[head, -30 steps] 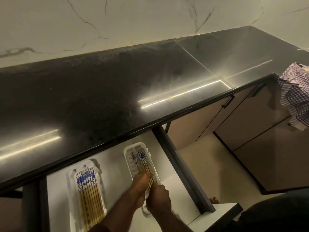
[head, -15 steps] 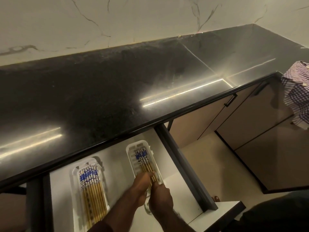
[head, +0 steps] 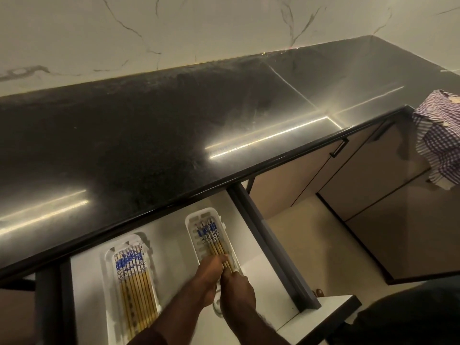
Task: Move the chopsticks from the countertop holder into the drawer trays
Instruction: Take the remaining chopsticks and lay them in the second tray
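Drawer: an open white drawer (head: 171, 235) sits pulled out below the front edge of the glossy black stone worktop (head: 149, 135).
Left tray: a white plastic oblong tray (head: 105, 260) lies in the drawer's left part, holding a neat row of wooden chopsticks with blue-and-white patterned tops (head: 133, 282), patterned ends toward the worktop.
Right tray: a second white plastic slotted tray (head: 191, 225) lies to the right of it, apart from the first, near the drawer's dark right wall.
Chopsticks in right tray: a smaller bundle of the same blue-topped wooden chopsticks (head: 211, 236) lies inside this tray, patterned ends pointing away from the person.
Left hand: the left hand (head: 210, 267) is over the near half of the right tray, fingers curled onto the plain wooden ends of the bundle.
Right hand: the right hand (head: 236, 292) is just beside the left, touching it, fingers closed around the same wooden ends.
Cloth: a purple-and-white checked cloth (head: 440, 135) hangs over the worktop edge at far right.
Wall: white marble-look wall (head: 199, 28) with dark veins behind the worktop.
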`<state>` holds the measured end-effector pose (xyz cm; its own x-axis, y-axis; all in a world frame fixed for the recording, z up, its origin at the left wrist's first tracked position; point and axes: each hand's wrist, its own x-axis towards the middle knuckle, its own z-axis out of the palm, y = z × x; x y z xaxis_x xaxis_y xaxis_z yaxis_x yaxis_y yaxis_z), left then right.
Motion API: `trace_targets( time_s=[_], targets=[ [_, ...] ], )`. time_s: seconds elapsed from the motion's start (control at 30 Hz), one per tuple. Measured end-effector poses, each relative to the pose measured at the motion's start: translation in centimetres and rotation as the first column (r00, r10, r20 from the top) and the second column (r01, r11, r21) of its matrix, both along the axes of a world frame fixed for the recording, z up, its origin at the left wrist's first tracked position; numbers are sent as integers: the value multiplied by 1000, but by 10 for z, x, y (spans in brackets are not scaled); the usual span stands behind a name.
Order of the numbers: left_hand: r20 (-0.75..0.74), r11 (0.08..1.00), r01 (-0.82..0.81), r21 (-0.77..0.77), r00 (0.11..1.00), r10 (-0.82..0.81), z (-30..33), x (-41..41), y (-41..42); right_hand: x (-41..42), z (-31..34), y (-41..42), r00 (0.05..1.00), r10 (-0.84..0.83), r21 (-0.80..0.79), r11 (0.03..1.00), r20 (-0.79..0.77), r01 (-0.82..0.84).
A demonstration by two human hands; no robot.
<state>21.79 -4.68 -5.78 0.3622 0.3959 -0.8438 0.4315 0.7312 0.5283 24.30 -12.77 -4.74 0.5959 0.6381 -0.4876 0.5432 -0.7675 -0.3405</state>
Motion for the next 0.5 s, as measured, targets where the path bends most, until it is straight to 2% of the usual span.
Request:
trace_targets(
  time_s=[0.4, 0.5],
  targets=[
    [41, 999, -49, 21, 998, 48, 13, -2, 4, 3, 18, -3, 999, -42, 70, 997, -3, 42],
    [62, 999, -48, 23, 997, 46, 20, -5, 3, 2, 27, -2, 999, -27, 61, 998, 39, 24]
  ],
)
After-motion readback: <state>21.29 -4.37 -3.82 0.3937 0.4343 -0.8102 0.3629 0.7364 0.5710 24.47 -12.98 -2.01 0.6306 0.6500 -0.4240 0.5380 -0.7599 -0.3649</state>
